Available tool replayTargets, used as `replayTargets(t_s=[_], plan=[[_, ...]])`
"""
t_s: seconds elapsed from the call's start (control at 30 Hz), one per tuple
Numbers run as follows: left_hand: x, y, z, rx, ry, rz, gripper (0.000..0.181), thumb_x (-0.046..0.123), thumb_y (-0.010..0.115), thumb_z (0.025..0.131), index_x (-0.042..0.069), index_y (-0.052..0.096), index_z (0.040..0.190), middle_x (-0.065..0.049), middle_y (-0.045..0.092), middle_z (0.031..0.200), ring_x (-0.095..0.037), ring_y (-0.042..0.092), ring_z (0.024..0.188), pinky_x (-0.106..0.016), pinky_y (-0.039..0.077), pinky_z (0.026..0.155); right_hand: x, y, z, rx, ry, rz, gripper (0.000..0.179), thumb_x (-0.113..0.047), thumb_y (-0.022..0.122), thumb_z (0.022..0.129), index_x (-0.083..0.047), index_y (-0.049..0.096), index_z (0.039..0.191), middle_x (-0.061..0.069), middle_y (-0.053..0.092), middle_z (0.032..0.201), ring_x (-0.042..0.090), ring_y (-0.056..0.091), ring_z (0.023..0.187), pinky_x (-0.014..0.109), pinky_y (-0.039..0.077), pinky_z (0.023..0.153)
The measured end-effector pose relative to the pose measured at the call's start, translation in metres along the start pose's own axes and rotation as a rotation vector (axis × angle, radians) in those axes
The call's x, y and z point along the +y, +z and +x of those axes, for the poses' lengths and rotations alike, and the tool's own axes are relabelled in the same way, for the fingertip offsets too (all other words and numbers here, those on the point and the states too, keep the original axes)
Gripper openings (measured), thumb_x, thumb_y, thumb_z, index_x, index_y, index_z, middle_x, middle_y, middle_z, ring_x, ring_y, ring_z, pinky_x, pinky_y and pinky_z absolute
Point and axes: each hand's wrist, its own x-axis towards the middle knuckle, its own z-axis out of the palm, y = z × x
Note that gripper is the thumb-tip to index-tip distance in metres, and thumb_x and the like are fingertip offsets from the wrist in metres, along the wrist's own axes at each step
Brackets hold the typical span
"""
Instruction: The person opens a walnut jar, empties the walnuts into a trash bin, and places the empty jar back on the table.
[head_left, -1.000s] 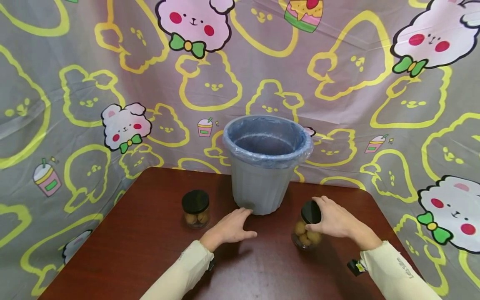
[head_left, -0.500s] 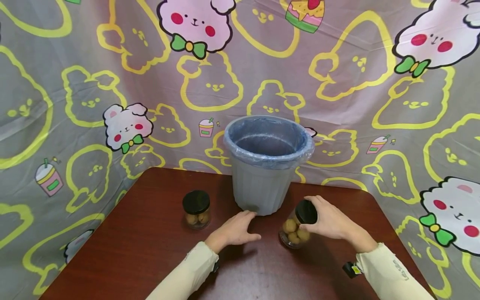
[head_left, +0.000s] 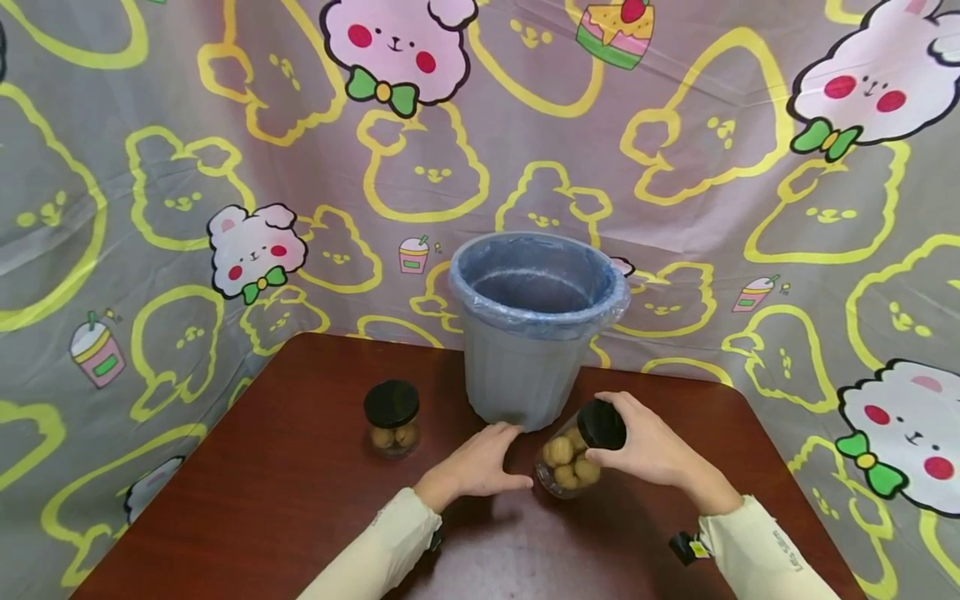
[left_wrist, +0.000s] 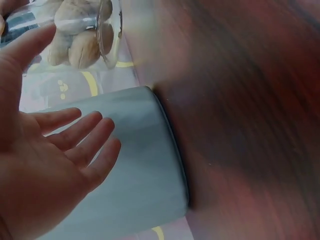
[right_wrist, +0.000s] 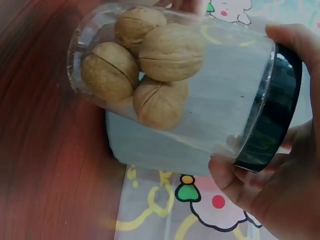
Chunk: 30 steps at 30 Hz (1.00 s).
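Note:
My right hand (head_left: 651, 443) grips a clear jar (head_left: 566, 462) by its black lid (right_wrist: 275, 110). Several walnuts (right_wrist: 172, 52) lie inside, gathered toward the jar's base. The jar tilts, with its base pointing left toward my left hand (head_left: 476, 464). That hand has its fingers extended and thumb apart, and holds nothing. In the left wrist view its palm shows, with the jar's base near the thumb; whether they touch I cannot tell. A second, shorter jar (head_left: 392, 419) with a black lid and walnuts in it stands upright to the left.
A grey bin (head_left: 521, 367) lined with a bluish plastic bag stands on the brown table (head_left: 300, 492) behind the hands. A patterned cloth (head_left: 427, 175) hangs around the table's back and sides.
My right hand has moved left with the jar, which now leans more, its base toward my left hand. My left hand has shifted slightly right. The shorter jar and bin stay put.

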Motion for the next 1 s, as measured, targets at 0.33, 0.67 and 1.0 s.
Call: replayTargets(t_s=[0.33,0.67,1.0], plan=[[0.004,0.002,0.001,0.055,0.079,-0.078,0.088,0.069,0.055,0.065,0.013,0.037,0.131,0.001,0.043,0.123,-0.014,0.040,0.111,-0.031,0.035,0.090,-0.009,0.006,0.002,0.078,-0.063,0.108,0.075,-0.049,0.071,0.065,-0.019,0.039,0.126,-0.007,0.046,0.109,0.010,0.046,0.087,0.033,0.041,0.070],[0.009,0.004,-0.001,0.085,0.069,-0.180,0.095,0.064,0.063,0.063,0.012,0.029,0.135,0.001,0.040,0.127,-0.013,0.039,0.114,-0.033,0.034,0.091,-0.018,0.015,0.006,0.139,-0.136,0.194,0.068,-0.036,0.073,0.068,-0.013,0.042,0.123,-0.006,0.048,0.107,0.010,0.047,0.088,0.032,0.042,0.071],[0.010,0.010,-0.002,0.111,0.037,-0.301,0.104,0.065,0.069,0.053,0.018,0.026,0.135,0.004,0.041,0.125,-0.009,0.044,0.107,-0.031,0.037,0.088,-0.026,0.017,0.006,0.155,-0.165,0.246,0.064,-0.033,0.072,0.069,-0.014,0.044,0.122,-0.007,0.048,0.106,0.009,0.047,0.087,0.030,0.043,0.069]])
